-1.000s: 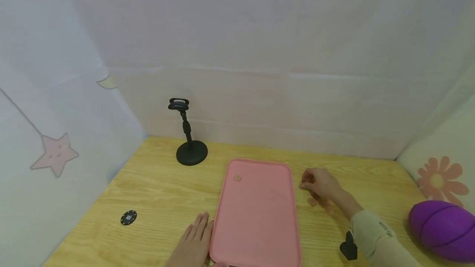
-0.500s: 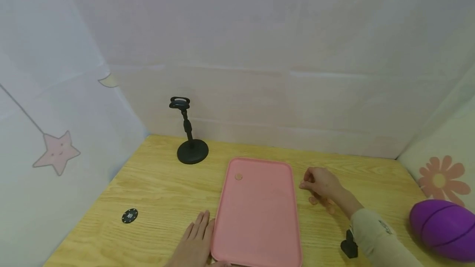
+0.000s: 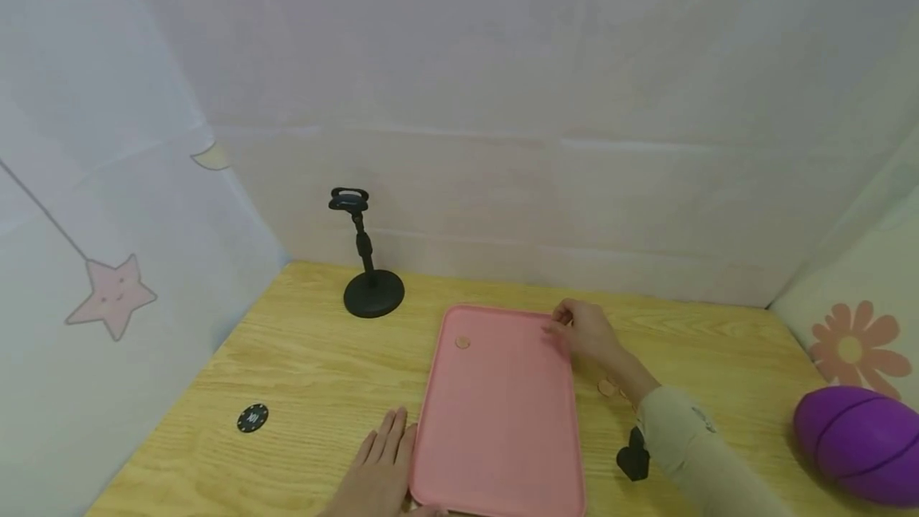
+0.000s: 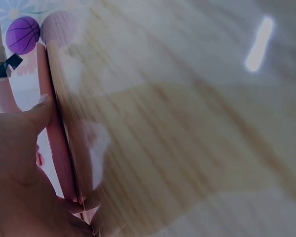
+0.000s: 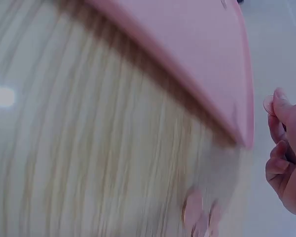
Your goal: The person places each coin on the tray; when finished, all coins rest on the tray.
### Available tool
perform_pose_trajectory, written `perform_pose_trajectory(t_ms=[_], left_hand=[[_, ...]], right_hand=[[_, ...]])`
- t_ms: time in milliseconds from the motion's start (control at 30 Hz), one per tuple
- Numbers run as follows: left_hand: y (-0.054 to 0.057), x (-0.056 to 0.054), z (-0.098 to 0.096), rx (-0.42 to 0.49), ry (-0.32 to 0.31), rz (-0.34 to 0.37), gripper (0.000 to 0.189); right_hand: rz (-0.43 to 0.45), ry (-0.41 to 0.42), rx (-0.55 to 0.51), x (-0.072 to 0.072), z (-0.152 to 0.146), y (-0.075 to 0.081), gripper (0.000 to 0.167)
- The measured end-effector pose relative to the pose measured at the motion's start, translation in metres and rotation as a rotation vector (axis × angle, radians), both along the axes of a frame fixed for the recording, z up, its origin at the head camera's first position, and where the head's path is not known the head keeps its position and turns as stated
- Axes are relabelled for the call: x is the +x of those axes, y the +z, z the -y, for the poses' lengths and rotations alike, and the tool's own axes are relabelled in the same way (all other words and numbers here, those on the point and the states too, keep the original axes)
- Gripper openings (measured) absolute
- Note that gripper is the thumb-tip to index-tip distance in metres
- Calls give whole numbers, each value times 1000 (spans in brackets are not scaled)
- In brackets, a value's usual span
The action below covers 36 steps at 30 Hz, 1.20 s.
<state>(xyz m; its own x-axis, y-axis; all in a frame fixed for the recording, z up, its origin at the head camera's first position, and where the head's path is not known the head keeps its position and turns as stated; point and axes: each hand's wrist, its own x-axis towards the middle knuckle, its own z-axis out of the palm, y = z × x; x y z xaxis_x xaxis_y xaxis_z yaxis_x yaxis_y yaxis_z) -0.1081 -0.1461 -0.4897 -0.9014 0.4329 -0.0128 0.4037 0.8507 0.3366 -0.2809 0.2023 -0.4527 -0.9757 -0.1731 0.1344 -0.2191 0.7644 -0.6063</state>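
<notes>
A pink tray [image 3: 502,421] lies lengthwise on the wooden table, with one copper-coloured coin [image 3: 463,341] near its far left corner. My right hand [image 3: 585,329] is over the tray's far right corner in the head view. Between thumb and fingertips it pinches another coin [image 5: 268,104], seen in the right wrist view. Several more coins [image 5: 192,210] lie on the table to the tray's right, partly hidden by my forearm in the head view. Against the tray's near left side rests my left hand [image 3: 376,465], fingers straight, its thumb [image 4: 43,106] on the tray's edge.
A black poker chip [image 3: 253,418] lies on the left of the table. At the back left stands a black holder [image 3: 373,294] on a round base. A purple ball [image 3: 857,445] sits at the right edge. Printed cloth hangs behind and on both sides.
My right hand has moved left and away from me, from beside the coins to over the tray's far right corner. The left hand and the tray have stayed in place.
</notes>
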Motion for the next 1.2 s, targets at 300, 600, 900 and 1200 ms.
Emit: perform_pose_trajectory(t_ms=[300, 600, 900, 1200], left_hand=[[-5, -1, -1, -19, -5, 22, 113], [0, 0, -2, -46, 0, 16, 113], [4, 0, -3, -13, -16, 11, 112], [2, -1, -3, 8, -14, 41, 113]], right_hand=[[4, 135, 82, -2, 61, -23, 18], [67, 88, 91, -2, 74, -22, 19], [-23, 73, 83, -3, 67, -22, 16], [-76, -78, 65, -4, 1, -8, 15]])
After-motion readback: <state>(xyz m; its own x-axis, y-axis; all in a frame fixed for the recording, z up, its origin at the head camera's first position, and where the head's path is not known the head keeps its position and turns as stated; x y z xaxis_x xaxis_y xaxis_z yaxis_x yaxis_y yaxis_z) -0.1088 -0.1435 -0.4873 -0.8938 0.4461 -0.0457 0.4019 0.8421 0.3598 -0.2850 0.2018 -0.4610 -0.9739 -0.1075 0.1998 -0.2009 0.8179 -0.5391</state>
